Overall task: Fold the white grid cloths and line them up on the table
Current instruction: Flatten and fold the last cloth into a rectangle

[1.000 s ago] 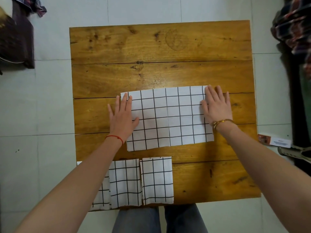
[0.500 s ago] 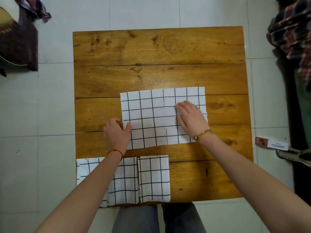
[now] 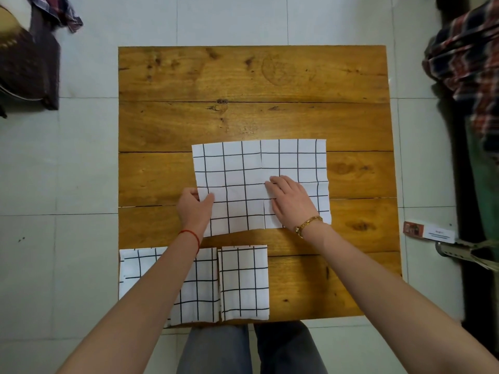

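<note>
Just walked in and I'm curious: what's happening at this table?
A person is folding white grid cloths on a wooden table. The left hand pinches the left edge of the half-folded cloth, and the right hand presses flat on it. Folded cloths sit in a row along the near edge.

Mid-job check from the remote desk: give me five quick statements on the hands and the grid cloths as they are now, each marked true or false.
1. The left hand pinches the left edge of the half-folded cloth. True.
2. The right hand is lifted clear of that cloth. False: it rests flat on it, fingers straight.
3. Folded cloths lie along the table's near edge, among them the folded cloth right of the left forearm. True.
4. The half-folded cloth overlaps the folded ones. False: bare wood shows between them.
5. The far half of the table holds a stack of cloths. False: only bare planks show there.
</note>
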`<control>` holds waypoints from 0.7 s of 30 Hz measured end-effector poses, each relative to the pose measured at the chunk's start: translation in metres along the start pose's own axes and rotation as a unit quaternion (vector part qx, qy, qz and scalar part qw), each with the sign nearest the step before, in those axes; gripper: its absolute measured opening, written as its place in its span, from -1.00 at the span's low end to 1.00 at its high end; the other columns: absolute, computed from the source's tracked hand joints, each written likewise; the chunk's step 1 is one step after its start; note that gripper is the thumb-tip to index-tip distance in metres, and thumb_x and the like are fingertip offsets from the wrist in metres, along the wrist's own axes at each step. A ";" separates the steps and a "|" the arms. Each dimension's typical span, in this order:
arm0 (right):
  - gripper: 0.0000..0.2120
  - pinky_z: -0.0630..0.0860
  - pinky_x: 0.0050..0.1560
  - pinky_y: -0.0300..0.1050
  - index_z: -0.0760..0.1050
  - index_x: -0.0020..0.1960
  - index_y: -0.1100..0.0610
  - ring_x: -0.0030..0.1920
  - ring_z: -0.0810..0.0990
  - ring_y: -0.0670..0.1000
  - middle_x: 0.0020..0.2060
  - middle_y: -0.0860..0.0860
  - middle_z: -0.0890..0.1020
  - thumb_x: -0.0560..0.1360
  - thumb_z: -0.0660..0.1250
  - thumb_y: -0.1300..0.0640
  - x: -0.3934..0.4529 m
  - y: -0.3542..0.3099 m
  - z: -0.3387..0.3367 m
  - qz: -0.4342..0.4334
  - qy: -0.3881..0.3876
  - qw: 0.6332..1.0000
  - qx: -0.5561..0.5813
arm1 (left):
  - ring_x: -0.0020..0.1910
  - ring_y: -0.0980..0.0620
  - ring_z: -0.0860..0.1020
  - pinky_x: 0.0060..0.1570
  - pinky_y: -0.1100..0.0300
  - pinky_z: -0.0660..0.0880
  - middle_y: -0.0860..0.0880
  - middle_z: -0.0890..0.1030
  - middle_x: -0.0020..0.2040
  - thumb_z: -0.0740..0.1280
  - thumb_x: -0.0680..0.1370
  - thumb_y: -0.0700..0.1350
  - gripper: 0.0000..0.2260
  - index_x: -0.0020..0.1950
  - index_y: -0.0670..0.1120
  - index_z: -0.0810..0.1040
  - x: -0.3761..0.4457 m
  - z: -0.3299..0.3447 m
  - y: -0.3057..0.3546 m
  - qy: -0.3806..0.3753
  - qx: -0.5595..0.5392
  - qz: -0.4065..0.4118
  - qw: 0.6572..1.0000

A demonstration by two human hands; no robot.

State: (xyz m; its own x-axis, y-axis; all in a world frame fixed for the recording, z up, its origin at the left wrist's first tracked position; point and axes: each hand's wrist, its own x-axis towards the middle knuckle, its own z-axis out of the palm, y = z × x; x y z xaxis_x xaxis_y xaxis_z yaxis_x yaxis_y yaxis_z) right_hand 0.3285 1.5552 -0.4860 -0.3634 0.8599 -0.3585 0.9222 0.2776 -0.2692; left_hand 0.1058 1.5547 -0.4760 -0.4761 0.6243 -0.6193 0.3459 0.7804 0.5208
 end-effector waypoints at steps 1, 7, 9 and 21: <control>-0.57 0.26 0.40 0.03 0.32 0.41 0.13 0.37 0.33 0.11 0.35 0.07 0.40 0.55 0.15 0.10 0.000 -0.001 0.000 0.001 0.002 1.000 0.002 | -0.25 0.10 0.40 -0.34 0.32 0.33 0.00 0.44 -0.14 0.38 0.51 -0.15 -0.73 0.16 -0.16 0.42 -0.002 -0.002 0.002 -0.003 -0.015 -0.005 1.000; -0.54 0.31 0.35 0.06 0.28 0.42 0.12 0.31 0.36 0.13 0.30 0.08 0.42 0.53 0.16 0.09 0.004 -0.014 0.001 -0.004 -0.001 1.000 -0.014 | 0.26 -0.01 0.45 0.05 0.23 0.43 -0.07 0.47 0.32 0.35 0.54 -0.17 -0.50 0.45 -0.13 0.30 -0.013 -0.029 0.018 -0.045 -0.088 0.036 0.994; -0.54 0.34 0.32 0.08 0.30 0.41 0.12 0.28 0.38 0.15 0.27 0.09 0.43 0.52 0.19 0.08 0.008 -0.021 0.002 -0.004 -0.001 0.999 -0.032 | 0.34 0.00 0.41 0.14 0.22 0.42 -0.05 0.46 0.36 0.32 0.56 -0.15 -0.51 0.47 -0.12 0.28 -0.017 -0.039 0.024 -0.071 -0.065 0.083 0.992; -0.65 0.42 0.22 0.11 0.47 0.19 0.24 0.22 0.42 0.20 0.20 0.19 0.46 0.45 0.13 0.20 0.018 -0.051 0.001 0.023 0.050 0.998 0.013 | 0.13 0.29 0.44 0.11 0.46 0.38 0.13 0.45 0.19 0.33 0.54 -0.19 -0.49 0.46 0.06 0.31 -0.048 -0.005 0.068 -0.201 -0.031 0.274 0.940</control>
State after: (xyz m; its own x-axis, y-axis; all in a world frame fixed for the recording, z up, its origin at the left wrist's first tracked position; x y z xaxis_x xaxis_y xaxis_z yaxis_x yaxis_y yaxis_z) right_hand 0.2744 1.5559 -0.4798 -0.3039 0.9106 -0.2802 0.9336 0.2260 -0.2782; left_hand 0.1485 1.5776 -0.4079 0.1073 0.9041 -0.4136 0.3962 0.3427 0.8518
